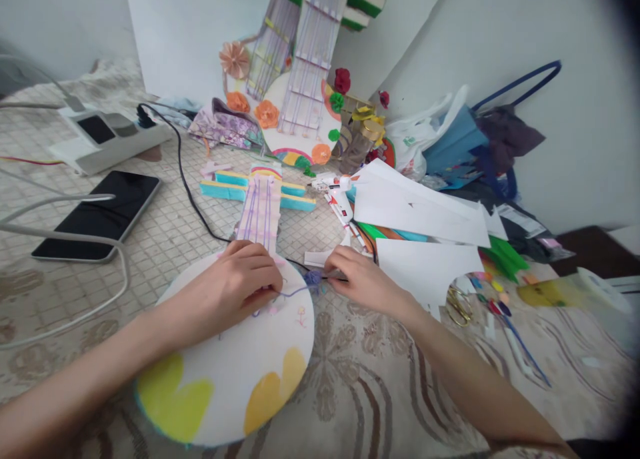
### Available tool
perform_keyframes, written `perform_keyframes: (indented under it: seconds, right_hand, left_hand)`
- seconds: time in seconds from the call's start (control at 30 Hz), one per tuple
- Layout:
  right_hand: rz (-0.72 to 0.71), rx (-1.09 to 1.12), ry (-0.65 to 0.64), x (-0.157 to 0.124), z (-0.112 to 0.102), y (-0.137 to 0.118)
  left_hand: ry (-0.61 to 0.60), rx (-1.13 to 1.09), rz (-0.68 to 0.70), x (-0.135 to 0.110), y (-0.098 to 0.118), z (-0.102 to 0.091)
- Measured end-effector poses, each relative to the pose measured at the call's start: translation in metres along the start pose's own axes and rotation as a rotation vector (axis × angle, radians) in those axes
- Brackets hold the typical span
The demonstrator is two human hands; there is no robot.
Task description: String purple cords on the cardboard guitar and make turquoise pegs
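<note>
The left hand (250, 279) lies over the upper part of a white craft guitar (235, 372), just where the round body meets the neck. Its fingers are bent and drawn close together, the tips turned down toward the board. A strand of purple yarn (297, 290) runs out from beside those fingertips, though I can't tell from here whether they grip it. The strand leads to a small purple ball (314, 277) just off the body's right edge. The right hand (363, 279) is there beside the ball, fingers curled in toward the thumb, with a black cable (193, 205) passing by the tips; what they pinch, if anything, I can't make out.

The guitar lies flat on the cloth-covered tabletop (345, 399) in front of the person, its round end nearest them, yellow hearts at the bottom. Its long axis runs away from the person, leaning slightly to the right, so the neck (257, 215) points toward the larger decorated guitar (307, 79) standing behind. Turquoise bars (295, 202) cross the far end sideways. A glue gun (337, 195) lies right of that end.
</note>
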State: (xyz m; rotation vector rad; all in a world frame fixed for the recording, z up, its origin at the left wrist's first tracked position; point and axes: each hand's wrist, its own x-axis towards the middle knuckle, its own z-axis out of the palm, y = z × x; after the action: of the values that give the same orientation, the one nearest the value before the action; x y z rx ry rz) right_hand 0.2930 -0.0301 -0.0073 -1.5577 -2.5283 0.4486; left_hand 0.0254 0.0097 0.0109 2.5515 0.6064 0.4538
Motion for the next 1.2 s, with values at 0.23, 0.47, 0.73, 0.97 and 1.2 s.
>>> perform_keyframes:
  seconds: [0.23, 0.47, 0.73, 0.97, 1.2]
  right_hand:
    - [0.056, -0.051, 0.044, -0.003, 0.001, 0.003]
    - [0.094, -0.081, 0.175, -0.003, -0.013, 0.015]
    - [-0.023, 0.046, 0.058, -0.001, 0.001, 0.002]
    - [-0.164, 0.129, -0.07, 0.003, 0.006, -0.006]
    - [-0.151, 0.097, -0.03, -0.006, -0.008, 0.0]
  left_hand:
    - [0.003, 0.0, 0.005, -0.001, -0.001, 0.001]
    - [0.008, -0.009, 0.003, 0.0, -0.001, 0.0]
    - [0.001, 0.009, 0.005, 0.0, 0.002, -0.001]
    - [0.014, 0.026, 0.02, 0.001, 0.0, 0.001]
    - [-0.01, 0.019, 0.001, 0.0, 0.001, 0.0]
